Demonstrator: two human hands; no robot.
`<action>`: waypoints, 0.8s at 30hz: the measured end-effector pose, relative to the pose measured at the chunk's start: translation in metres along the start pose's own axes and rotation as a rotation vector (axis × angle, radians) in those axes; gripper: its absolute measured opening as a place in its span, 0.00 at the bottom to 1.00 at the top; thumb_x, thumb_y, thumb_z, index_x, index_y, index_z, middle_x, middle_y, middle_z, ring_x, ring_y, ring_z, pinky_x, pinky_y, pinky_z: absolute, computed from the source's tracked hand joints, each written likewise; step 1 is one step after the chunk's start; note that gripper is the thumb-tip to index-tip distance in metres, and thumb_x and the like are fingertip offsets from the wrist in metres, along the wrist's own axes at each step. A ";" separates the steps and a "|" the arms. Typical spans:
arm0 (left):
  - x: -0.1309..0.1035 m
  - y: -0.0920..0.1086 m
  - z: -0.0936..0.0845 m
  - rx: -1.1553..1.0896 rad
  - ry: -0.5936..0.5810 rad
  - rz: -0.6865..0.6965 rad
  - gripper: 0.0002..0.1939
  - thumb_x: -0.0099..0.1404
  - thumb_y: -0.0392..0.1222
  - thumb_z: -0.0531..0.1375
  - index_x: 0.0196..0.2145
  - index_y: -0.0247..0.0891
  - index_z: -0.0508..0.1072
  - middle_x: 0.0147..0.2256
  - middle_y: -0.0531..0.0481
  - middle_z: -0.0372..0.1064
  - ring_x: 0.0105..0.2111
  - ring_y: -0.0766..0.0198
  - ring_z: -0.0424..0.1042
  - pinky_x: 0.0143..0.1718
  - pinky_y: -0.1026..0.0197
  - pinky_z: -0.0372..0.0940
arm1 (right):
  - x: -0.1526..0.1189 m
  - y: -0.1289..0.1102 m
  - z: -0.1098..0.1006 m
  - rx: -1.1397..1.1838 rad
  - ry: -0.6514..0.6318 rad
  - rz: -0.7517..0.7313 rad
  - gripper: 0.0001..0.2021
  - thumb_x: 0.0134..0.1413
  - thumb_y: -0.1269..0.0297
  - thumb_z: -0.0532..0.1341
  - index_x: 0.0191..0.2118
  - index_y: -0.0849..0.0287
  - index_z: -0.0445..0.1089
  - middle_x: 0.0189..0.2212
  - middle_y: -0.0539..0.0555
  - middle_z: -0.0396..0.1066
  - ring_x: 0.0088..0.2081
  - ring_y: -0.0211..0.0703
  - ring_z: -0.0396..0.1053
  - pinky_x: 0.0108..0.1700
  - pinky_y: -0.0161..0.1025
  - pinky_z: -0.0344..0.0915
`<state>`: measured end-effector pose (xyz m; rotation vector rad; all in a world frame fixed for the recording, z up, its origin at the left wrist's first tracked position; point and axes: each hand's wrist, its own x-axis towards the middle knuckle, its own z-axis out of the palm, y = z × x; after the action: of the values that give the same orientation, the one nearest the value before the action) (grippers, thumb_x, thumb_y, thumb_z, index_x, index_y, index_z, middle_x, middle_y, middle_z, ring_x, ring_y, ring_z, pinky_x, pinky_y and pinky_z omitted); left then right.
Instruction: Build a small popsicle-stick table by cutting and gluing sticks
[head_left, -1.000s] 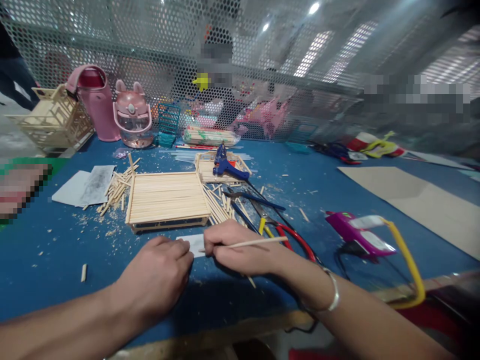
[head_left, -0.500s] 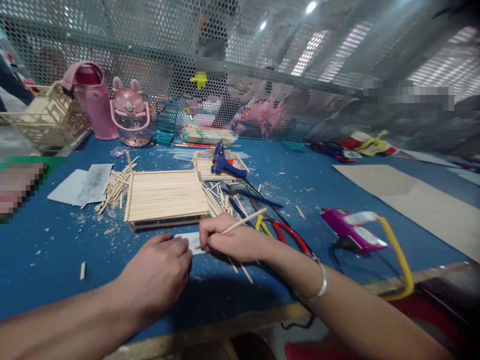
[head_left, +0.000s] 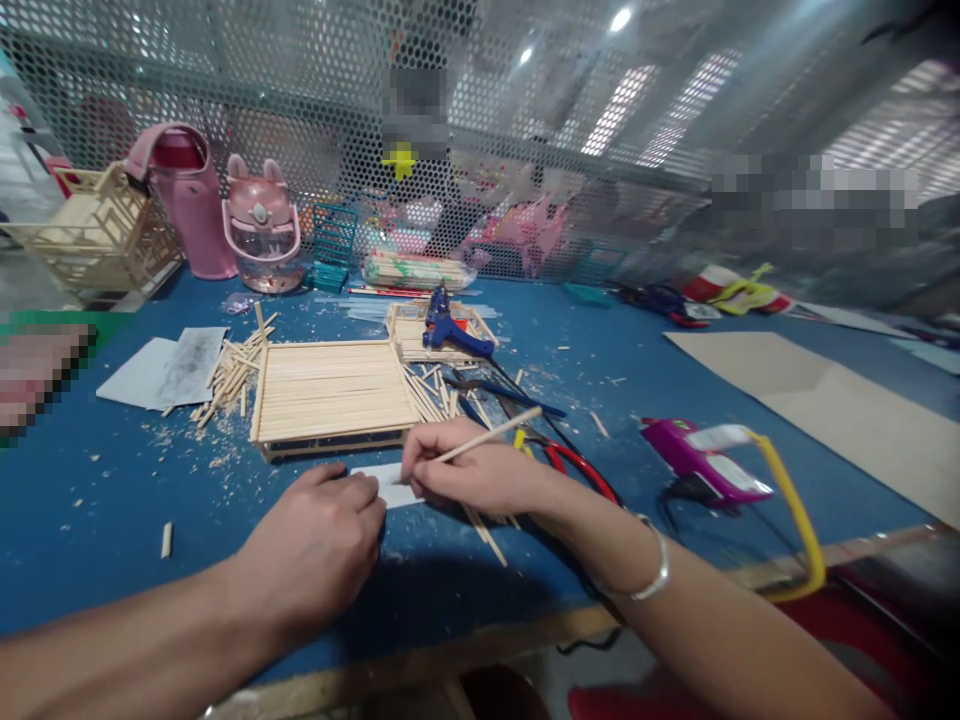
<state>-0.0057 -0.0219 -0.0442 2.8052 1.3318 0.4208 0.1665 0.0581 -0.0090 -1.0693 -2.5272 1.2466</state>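
Note:
My right hand (head_left: pixel 476 468) pinches a thin wooden stick (head_left: pixel 496 433) slantwise, much like a pen, its lower end hidden by the fingers. Under those fingertips lies a small piece of white paper (head_left: pixel 390 485) on the blue table. With fingers curled together, my left hand (head_left: pixel 326 545) presses the paper's left end down. Just behind both hands is a flat frame (head_left: pixel 330 390) built of pale wooden sticks, with one short post rising at its far left corner. Loose sticks (head_left: pixel 484 535) lie partly beneath my right hand and forearm.
Red-handled pliers (head_left: pixel 577 470) lie beside my right forearm. A blue glue gun (head_left: pixel 454 335) rests on a smaller stick frame (head_left: pixel 405 335). Farther right is a purple tool with a yellow handle (head_left: pixel 705 465). Pink bottles (head_left: pixel 261 235) stand before the perforated screen (head_left: pixel 322 120).
My right hand has slid slightly right and away from me with the stick, uncovering a little more of the paper. My left hand stays almost still.

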 end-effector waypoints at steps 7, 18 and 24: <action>-0.001 0.000 0.001 -0.026 0.033 -0.010 0.12 0.60 0.33 0.49 0.33 0.36 0.72 0.31 0.46 0.71 0.33 0.60 0.70 0.41 0.53 0.62 | 0.002 0.003 0.013 0.271 0.104 -0.076 0.12 0.52 0.60 0.54 0.27 0.64 0.66 0.17 0.47 0.62 0.19 0.29 0.58 0.21 0.28 0.54; 0.005 0.001 -0.010 -0.752 0.122 -0.235 0.12 0.62 0.44 0.51 0.31 0.39 0.73 0.28 0.52 0.71 0.29 0.69 0.68 0.32 0.68 0.61 | -0.004 0.007 0.013 0.864 -0.093 -0.125 0.17 0.50 0.52 0.56 0.27 0.64 0.63 0.16 0.48 0.64 0.15 0.27 0.58 0.15 0.25 0.52; 0.007 -0.003 -0.012 -0.716 0.088 -0.235 0.15 0.65 0.41 0.46 0.39 0.41 0.72 0.35 0.51 0.71 0.35 0.67 0.68 0.39 0.65 0.61 | -0.007 0.009 0.008 0.793 -0.053 -0.172 0.08 0.50 0.62 0.56 0.31 0.61 0.59 0.20 0.47 0.65 0.18 0.29 0.60 0.19 0.27 0.55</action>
<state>-0.0061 -0.0158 -0.0317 2.0447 1.1882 0.8201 0.1735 0.0516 -0.0194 -0.6122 -1.7827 1.9637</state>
